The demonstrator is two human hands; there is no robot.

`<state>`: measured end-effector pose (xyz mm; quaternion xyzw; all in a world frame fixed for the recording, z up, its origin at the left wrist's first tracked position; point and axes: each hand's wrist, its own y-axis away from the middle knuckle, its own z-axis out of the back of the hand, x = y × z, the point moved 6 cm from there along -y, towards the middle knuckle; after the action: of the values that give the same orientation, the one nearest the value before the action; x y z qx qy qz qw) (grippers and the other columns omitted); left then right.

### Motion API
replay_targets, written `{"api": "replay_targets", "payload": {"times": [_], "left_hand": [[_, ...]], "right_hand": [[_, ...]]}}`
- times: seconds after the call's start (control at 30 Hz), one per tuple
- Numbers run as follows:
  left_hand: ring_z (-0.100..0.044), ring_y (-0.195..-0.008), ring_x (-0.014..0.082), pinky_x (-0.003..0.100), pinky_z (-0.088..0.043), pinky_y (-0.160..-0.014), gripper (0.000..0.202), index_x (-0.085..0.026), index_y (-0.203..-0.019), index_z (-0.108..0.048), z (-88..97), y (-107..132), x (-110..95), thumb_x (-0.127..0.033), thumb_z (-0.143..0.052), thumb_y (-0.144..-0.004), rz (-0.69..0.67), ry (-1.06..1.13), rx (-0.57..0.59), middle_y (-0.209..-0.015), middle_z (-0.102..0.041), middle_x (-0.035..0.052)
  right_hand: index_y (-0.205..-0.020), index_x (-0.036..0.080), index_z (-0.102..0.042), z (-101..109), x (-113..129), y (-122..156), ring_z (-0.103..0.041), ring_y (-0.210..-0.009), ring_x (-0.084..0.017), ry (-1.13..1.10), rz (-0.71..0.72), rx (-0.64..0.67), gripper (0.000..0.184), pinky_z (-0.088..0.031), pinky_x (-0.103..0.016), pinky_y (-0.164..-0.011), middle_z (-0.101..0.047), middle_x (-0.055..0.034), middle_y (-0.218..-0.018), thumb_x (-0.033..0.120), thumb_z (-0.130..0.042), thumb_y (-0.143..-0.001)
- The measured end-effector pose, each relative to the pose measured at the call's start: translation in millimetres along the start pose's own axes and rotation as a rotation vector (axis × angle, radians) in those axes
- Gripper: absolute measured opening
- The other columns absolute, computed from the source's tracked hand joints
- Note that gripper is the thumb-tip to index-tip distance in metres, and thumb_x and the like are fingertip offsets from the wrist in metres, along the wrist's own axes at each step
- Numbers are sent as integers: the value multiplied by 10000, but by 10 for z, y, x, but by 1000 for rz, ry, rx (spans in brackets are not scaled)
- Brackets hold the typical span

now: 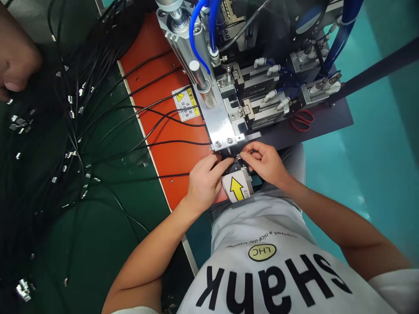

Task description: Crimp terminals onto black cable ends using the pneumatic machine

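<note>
My left hand (204, 181) is closed at the front of the machine, thumb reaching toward a small metal connector (238, 156). A thin black cable (173, 176) runs across the orange plate and passes under this hand, which seems to grip its end. From the other side, my right hand (264, 162) pinches at the connector with thumb and forefinger. Both sets of fingertips nearly meet just below the silver metal block (221, 126) of the machine. Directly beneath them is a white label with a yellow arrow (237, 188). The fingers partly hide the connector.
Several black cables lie across the orange plate (157, 109), which carries a warning label (186, 104). A large bundle of cables with metal ends (77, 102) covers the green table (108, 226). Red-handled scissors (303, 120) lie at right. Another person's hand (18, 56) is at upper left.
</note>
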<state>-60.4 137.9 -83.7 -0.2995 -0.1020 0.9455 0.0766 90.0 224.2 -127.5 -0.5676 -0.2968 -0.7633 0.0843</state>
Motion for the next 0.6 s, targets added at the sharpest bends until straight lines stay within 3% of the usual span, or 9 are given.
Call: {"api": "replay_targets", "payload": {"times": [0.2, 0.27, 0.37, 0.5, 0.6], "left_hand": [[-598, -930, 186, 295, -495, -770, 290, -188, -1148, -625, -6, -10, -8, -111, -438, -939, 23, 14, -3, -949, -617, 77], [-594, -913, 177, 291, -497, -784, 220, -174, -1094, -608, 11, -10, -10, -116, -465, -938, 45, 35, -17, -936, -622, 70], [-586, -914, 172, 294, -499, -810, 140, -170, -1027, -597, 42, -1, -13, -135, -493, -940, 80, 54, -25, -945, -614, 71], [-559, -975, 214, 376, -477, -866, 151, -191, -1040, -624, 108, 42, -21, -156, -529, -929, 100, -53, -67, -974, -619, 82], [-557, -953, 211, 368, -488, -835, 198, -203, -1087, -633, 131, 111, -18, -148, -527, -929, 113, -81, -74, -979, -616, 85]], "right_hand": [[-782, 146, -644, -1, -58, -123, -512, -459, -78, -101, -190, 133, 147, -400, -225, -456, -616, -11, -682, 280, -641, -845], [-798, 138, -657, 24, -46, -91, -520, -465, -77, -101, -194, 142, 162, -424, -229, -477, -641, -24, -709, 288, -639, -853], [-1006, 171, -676, 116, 66, 36, -581, -531, -97, 19, 0, 40, 203, -490, -257, -536, -700, -59, -931, 323, -581, -912], [-1144, 230, -694, 138, 226, 260, -668, -893, -194, 289, 329, -54, 269, -545, -332, -783, -686, -72, -1096, 278, -502, -962], [-1117, 234, -709, 127, 209, 260, -666, -904, -205, 317, 345, -68, 253, -535, -351, -820, -696, -64, -1063, 295, -526, -953]]}}
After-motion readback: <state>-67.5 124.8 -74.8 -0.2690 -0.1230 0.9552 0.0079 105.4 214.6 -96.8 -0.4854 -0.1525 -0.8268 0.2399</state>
